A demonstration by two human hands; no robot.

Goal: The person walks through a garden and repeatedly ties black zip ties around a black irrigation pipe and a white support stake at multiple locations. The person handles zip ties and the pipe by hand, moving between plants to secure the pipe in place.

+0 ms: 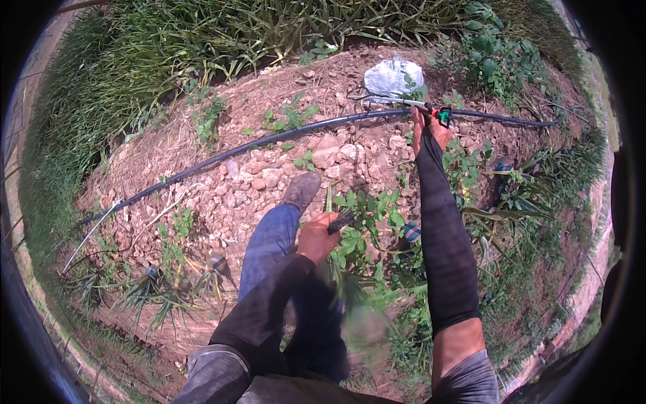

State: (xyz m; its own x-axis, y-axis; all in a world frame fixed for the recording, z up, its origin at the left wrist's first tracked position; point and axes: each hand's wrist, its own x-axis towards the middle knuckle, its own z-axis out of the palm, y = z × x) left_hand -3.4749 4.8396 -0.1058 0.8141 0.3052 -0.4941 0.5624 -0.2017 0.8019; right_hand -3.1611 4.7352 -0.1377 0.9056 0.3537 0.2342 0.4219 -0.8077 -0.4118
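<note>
My right hand (431, 131), reached out far ahead, is closed on a small irrigation sprinkler (444, 116) with a black frame and green and red parts. Its thin pale stake (393, 101) points left, just above a black irrigation hose (269, 138). Nearer my body, my left hand (316, 237) is closed on a dark bundle of thin strands (342, 221), whose exact kind I cannot make out. This hand is beside a leafy green plant (367, 215). Dark sleeves cover both forearms.
A whitish plastic bag (393, 76) lies beyond the hose. Stones (269, 178) cover the soil around my shoe (303, 190). Dense long-leaved plants (168, 47) line the far side. Another thin stake (91, 236) leans by the hose's left end.
</note>
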